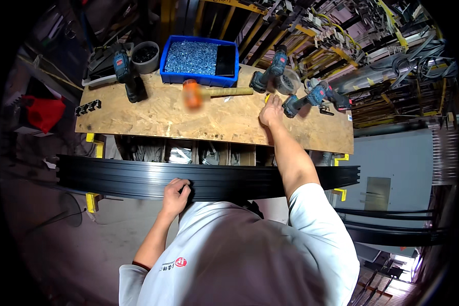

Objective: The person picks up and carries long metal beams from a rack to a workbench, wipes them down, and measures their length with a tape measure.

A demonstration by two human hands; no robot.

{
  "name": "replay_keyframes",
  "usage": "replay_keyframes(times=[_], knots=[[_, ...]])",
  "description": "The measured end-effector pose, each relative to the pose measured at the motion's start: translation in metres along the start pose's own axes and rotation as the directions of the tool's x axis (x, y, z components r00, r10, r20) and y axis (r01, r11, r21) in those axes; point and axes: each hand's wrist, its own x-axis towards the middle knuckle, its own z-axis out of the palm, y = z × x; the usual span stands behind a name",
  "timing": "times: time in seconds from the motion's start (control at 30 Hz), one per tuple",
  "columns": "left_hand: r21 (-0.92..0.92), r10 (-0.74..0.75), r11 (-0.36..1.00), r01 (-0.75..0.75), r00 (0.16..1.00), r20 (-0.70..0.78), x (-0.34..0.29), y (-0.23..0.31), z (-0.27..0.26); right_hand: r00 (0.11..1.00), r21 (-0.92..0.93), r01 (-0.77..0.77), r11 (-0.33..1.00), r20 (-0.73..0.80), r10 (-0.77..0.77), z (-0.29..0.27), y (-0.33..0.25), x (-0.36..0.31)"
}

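A long black ribbed profile (224,179) lies crosswise in front of my body. My left hand (176,196) rests at its near edge with the fingers curled in. Whatever may be between those fingers is hidden. My right arm stretches over the profile to the wooden bench (153,115). Near the bench's far right part, my right hand (272,111) closes on a small yellow object (267,98), mostly covered by the fingers. Just right of that hand is a blue-black cordless drill (307,99); another cordless drill (273,69) stands beyond it.
An orange-headed mallet (192,94) lies mid-bench before a blue bin (199,80) of small metal parts. A third cordless drill (127,76) stands left, beside a tub (145,57) of dark pieces. Yellow brackets (92,202) support the profile. Racks of long profiles fill the right.
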Motion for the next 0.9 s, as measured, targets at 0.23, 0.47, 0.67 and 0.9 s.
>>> replay_keyframes(times=[0.23,0.47,0.67,0.9], knots=[[-0.026,0.026,0.999,-0.028,0.999,-0.041,0.003,0.036,0.051,0.974,-0.093,0.09,0.992,0.215,-0.069,-0.019,0.026,0.026],[-0.783,-0.331,0.564,0.263,0.94,0.078,-0.006,0.095,0.136,0.663,0.626,-0.643,-0.442,0.164,-0.731,-0.106,0.016,-0.126],[-0.785,-0.429,0.572,0.239,0.902,-0.038,-0.042,0.133,0.203,0.387,0.588,-0.775,-0.232,0.152,-0.909,-0.087,0.078,-0.229],[-0.43,-0.339,0.801,0.417,0.907,0.249,-0.069,0.165,0.232,0.454,0.754,-0.655,0.046,0.442,-0.774,-0.13,0.154,-0.265]])
